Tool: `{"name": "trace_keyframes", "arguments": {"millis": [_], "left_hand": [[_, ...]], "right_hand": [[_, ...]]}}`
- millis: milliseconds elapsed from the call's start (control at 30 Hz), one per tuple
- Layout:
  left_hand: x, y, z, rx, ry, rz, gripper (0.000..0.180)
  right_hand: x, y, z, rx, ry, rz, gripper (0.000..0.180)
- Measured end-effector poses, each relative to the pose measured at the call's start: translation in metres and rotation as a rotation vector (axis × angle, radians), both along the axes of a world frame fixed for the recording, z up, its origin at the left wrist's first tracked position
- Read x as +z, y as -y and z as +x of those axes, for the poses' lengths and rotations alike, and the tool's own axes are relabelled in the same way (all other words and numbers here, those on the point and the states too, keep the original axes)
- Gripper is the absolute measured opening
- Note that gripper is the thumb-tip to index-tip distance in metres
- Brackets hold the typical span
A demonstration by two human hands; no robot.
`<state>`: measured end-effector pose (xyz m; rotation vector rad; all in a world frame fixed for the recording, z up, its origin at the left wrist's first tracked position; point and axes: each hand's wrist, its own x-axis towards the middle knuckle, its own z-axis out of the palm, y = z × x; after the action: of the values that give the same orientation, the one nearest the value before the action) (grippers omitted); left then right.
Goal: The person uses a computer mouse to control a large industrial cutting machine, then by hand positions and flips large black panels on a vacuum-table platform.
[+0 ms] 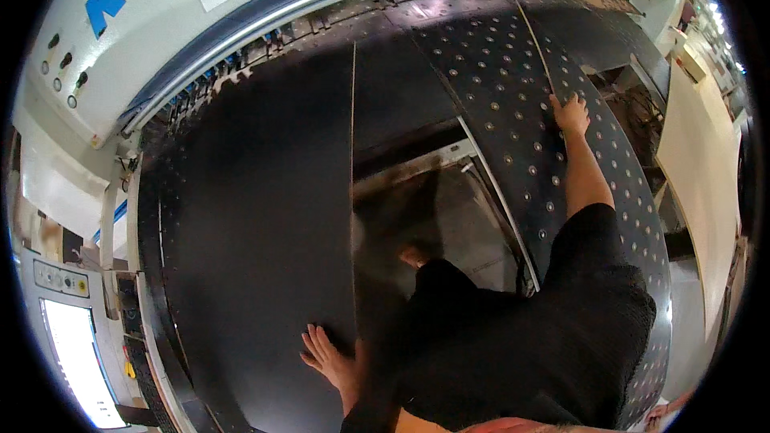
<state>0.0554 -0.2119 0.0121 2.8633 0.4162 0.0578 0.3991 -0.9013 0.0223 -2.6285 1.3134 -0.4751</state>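
Note:
My left hand [327,359] lies flat, fingers spread, on a large dark board [265,192] close to its light-brown right edge. Out to the far right, my right hand [571,115] reaches over a black table with rows of round pale studs [513,124]. Its fingers are closed at the near end of a long, narrow, pale strip [531,36], which runs away from me toward the machine. The exact grip of the fingertips is too small to make out.
A large pale machine beam [321,4] with a metal bar crosses the back. Between board and studded table lies a gap [433,216] showing the floor. A control panel with a bright screen [76,361] stands at left. A light-coloured sheet [698,160] leans at right.

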Motion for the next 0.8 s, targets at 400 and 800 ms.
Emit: {"name": "trace_keyframes", "arguments": {"millis": [400, 800], "left_hand": [[-0.029, 0.020, -0.010, 0.105, 0.094, -0.042, 0.098], [0.002, 0.036, 0.032, 0.233, 0.036, -0.094, 0.093]], "right_hand": [[-0.046, -0.217, 0.085, 0.970, 0.497, 0.022, 0.077], [-0.009, -0.597, 0.011, 1.861, 0.075, 0.174, 0.082]]}}
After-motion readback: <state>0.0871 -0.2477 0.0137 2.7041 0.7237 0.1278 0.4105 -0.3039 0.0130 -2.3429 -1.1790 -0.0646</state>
